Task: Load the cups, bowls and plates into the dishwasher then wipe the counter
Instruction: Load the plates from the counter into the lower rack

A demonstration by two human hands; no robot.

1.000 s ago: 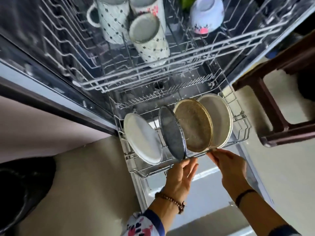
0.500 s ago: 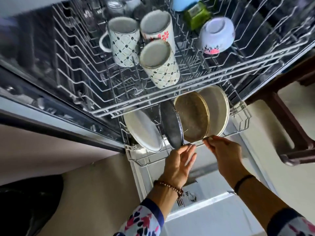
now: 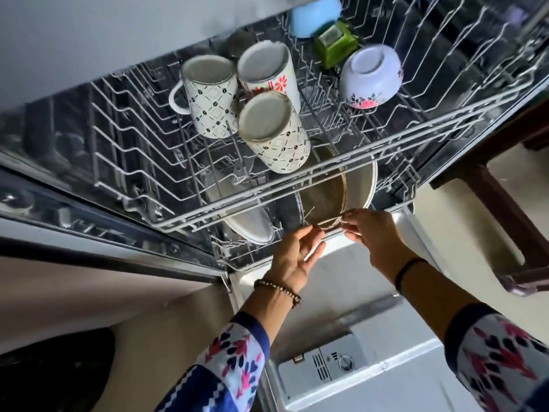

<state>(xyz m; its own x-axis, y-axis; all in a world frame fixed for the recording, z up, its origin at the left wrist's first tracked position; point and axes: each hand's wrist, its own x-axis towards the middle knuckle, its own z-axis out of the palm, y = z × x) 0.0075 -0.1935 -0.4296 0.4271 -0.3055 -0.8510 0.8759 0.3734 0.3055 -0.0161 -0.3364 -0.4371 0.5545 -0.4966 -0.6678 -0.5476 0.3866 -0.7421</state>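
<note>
Both arms reach forward and up from patterned sleeves, with the wrists close together at the front of the lower rack [image 3: 234, 257]. The left hand [image 3: 297, 257] is open, palm turned towards the right hand. Its fingers are straight and close together, and the fingertips [image 3: 315, 233] touch the rack's front wire. A beaded bracelet [image 3: 279, 289] circles that wrist. The right hand [image 3: 374, 230], just beside it and slightly higher, has thumb and fingers curled in a pinch on the same front wire, with a black band [image 3: 410, 269] on its wrist. Whether the pinch also catches a plate rim I cannot tell. Directly beyond the fingertips of both hands stand the plates on edge in the lower rack. A white plate [image 3: 252, 227] is beyond and left of the left hand, then a dark plate [image 3: 289, 212] and a speckled brown plate [image 3: 323, 203], and a cream plate [image 3: 359, 185] is above the right hand. Over the plates and farther from the hands hangs the upper rack [image 3: 133, 138]. It holds three mouth-down mugs [image 3: 273, 135] and a floral bowl [image 3: 371, 75]. The open dishwasher door [image 3: 356, 322] lies beneath both forearms.
</note>
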